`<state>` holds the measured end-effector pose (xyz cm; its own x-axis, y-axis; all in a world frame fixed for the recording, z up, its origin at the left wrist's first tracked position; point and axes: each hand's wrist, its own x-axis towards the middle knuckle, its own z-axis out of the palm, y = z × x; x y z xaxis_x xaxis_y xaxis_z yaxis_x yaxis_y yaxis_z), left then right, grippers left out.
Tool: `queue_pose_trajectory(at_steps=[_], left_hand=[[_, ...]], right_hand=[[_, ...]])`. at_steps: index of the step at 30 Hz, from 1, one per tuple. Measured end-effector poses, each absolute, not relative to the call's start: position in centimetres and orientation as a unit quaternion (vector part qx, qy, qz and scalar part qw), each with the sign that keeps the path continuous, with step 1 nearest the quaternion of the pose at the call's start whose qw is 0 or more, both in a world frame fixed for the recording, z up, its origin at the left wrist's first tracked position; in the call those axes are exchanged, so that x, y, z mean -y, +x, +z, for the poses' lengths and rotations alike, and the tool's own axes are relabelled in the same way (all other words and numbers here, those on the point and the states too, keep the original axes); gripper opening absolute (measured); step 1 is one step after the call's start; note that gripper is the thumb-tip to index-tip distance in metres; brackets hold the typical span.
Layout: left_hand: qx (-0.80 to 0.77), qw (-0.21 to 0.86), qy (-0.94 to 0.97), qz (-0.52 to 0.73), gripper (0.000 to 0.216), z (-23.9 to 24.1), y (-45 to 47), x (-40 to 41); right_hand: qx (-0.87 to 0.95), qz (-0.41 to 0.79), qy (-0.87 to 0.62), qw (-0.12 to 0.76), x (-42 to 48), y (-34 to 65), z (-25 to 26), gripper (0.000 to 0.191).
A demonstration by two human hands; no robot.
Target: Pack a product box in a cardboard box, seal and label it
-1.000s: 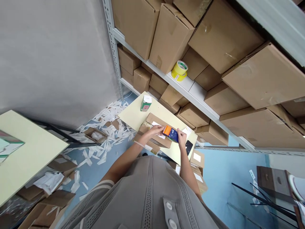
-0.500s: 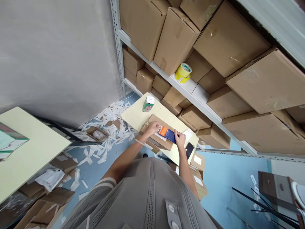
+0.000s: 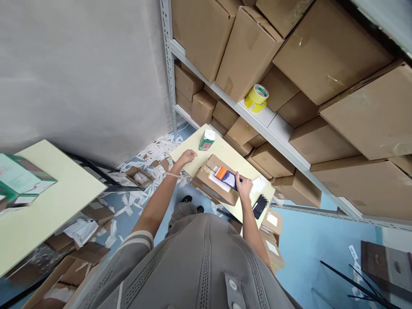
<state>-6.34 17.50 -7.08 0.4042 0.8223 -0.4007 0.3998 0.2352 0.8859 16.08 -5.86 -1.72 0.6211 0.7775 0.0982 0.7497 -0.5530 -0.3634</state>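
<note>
Pkt [image 3: 226, 177]: flat blue packet w/ orange end, lying across open top of carton [image 3: 212, 185], on white sheet [image 3: 218, 183]. Can't tell if it's inside carton or just resting on top.
Change: L grip [image 3: 187, 157] has come off pkt and carton and moved out to left end of bench [image 3: 222, 152]. Pkt now under R grip [image 3: 243, 186] only.
L grip: released, palm down at bench edge, holding nothing, well apart from carton.
R grip: clenched on right end of pkt, fingers wrapped over it.
Carton: brown, flaps open, on bench, shiny tape at left corner.
Bench: green-white box [image 3: 206, 140] at far corner, apart from carton. Black phone [image 3: 259, 207] just right of R grip, near bench edge. White slip [image 3: 258, 185] just past pkt's right end.
Shelf: [image 3: 277, 133] metal, loaded w/ stacked cartons [image 3: 247, 56]. Yellow tape roll [image 3: 256, 98] sits near its edge.
Floor: white paper scraps [image 3: 151, 156] spread left of bench, small open box [image 3: 139, 176] among them.
Far left: 2nd bench [image 3: 54, 210] w/ green-white boxes [image 3: 21, 180] at its edge.
</note>
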Motion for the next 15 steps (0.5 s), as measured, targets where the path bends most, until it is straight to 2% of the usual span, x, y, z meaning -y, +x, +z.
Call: queue_pose_trajectory(at_steps=[10, 15], left_hand=[[-0.506, 0.632, 0.568, 0.149, 0.041, -11.7, -3.8, -13.4], [-0.515, 0.59, 0.609, 0.124, 0.041, -13.3, -2.9, -12.0]], right_hand=[[0.423, 0.071, -0.853, 0.296, 6.3, 16.5, -2.1, 0.074], [0.414, 0.072, -0.853, 0.31, 6.3, 16.3, -2.3, 0.071]])
